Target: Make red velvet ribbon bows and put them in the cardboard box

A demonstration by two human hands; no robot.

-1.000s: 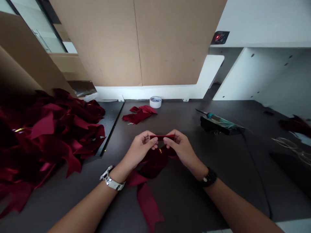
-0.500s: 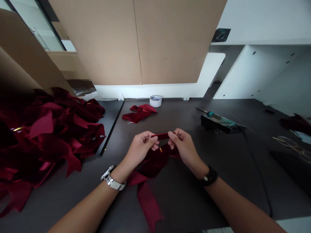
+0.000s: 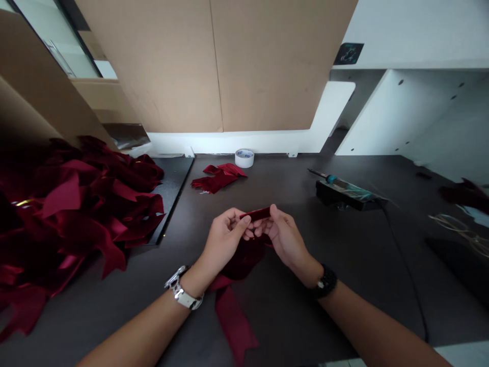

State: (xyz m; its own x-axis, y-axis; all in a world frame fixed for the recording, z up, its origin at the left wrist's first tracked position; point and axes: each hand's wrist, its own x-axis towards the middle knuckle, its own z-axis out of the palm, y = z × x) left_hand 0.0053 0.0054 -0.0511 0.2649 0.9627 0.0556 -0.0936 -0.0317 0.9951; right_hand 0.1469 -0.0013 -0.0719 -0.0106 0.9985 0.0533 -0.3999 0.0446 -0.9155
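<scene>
Between my two hands a short dark red velvet strip point(image 3: 256, 214) is stretched, tilted slightly up to the right. My left hand point(image 3: 229, 232) pinches its left end between thumb and fingers. At the right end, my right hand point(image 3: 280, 232) holds it with the thumb on top. Beneath the hands a red velvet ribbon bow point(image 3: 242, 260) lies on the dark table, its upper part partly hidden by my fingers. One notched ribbon tail point(image 3: 234, 321) hangs down toward the table's front edge.
A large heap of red bows point(image 3: 76, 219) fills the left side, partly over a black board point(image 3: 171, 188). Farther back lie small red strips point(image 3: 217, 177) and a white tape roll point(image 3: 244, 158). A soldering iron point(image 3: 338, 182) rests on a black box at right, its cable running forward.
My hands have drawn slightly closer together and their fingers now nearly meet under the strip. The strip's right end has tilted up. The bow below is more covered.
</scene>
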